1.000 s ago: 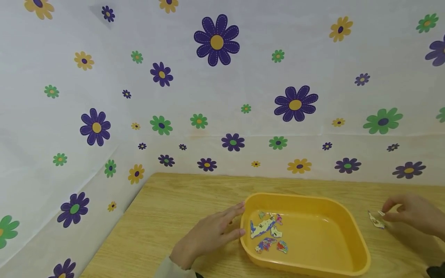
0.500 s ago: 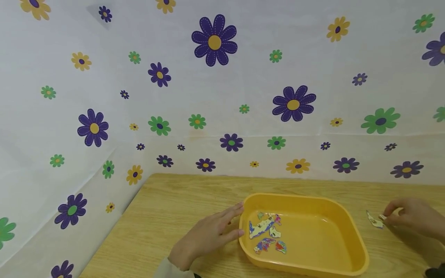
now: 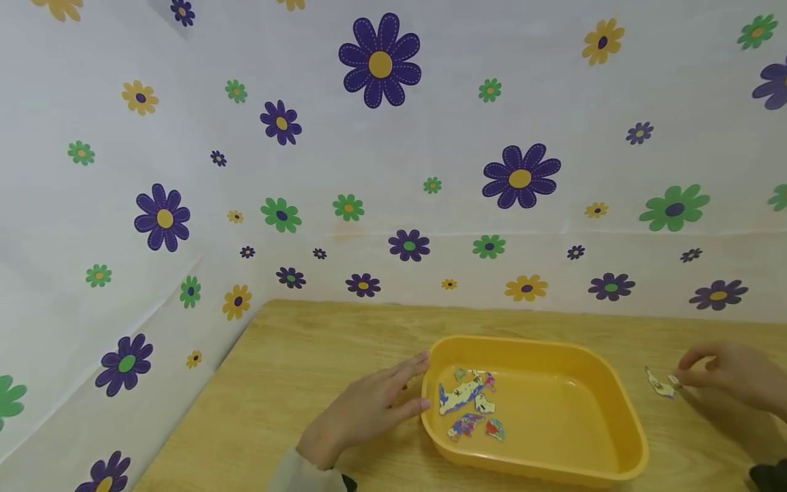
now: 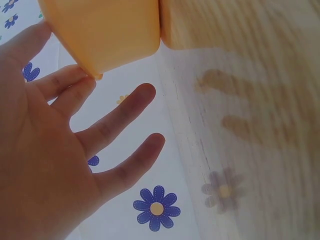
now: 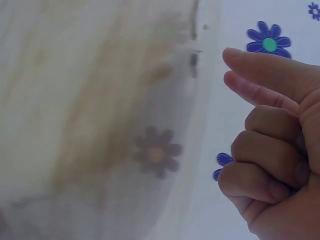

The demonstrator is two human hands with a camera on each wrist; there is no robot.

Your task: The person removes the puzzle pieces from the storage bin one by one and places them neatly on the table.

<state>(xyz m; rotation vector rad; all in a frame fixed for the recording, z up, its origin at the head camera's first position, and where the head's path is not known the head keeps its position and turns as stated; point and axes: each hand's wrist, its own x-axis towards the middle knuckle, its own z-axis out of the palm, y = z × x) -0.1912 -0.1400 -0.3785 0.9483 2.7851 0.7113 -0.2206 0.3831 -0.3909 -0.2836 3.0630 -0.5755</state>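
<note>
My left hand [image 3: 363, 406] has its fingers spread at the left end of a yellow tray [image 3: 615, 410]. Thumb and some fingertips touch the tray's side; two other fingers extend free in the left wrist view. Several printed jigsaw-like pieces [image 3: 461, 396] lie inside at the left. Beyond the tray's right side, my right hand [image 3: 734, 376] is low over the table, beside a small pale piece [image 3: 673, 378] and a larger cream piece [image 3: 659, 384]. In the right wrist view, a gap shows between thumb and index fingertip, with nothing in it; the other fingers are curled.
The pale wooden table [image 3: 326, 335] meets a white flower-printed cloth [image 3: 455, 137] at its back and left edges. Tray walls rise around the pieces inside.
The small pale piece was between my right fingertips a second ago; now it lies beside the larger cream piece. My left hand stays at the tray. The head view shifts slightly.
</note>
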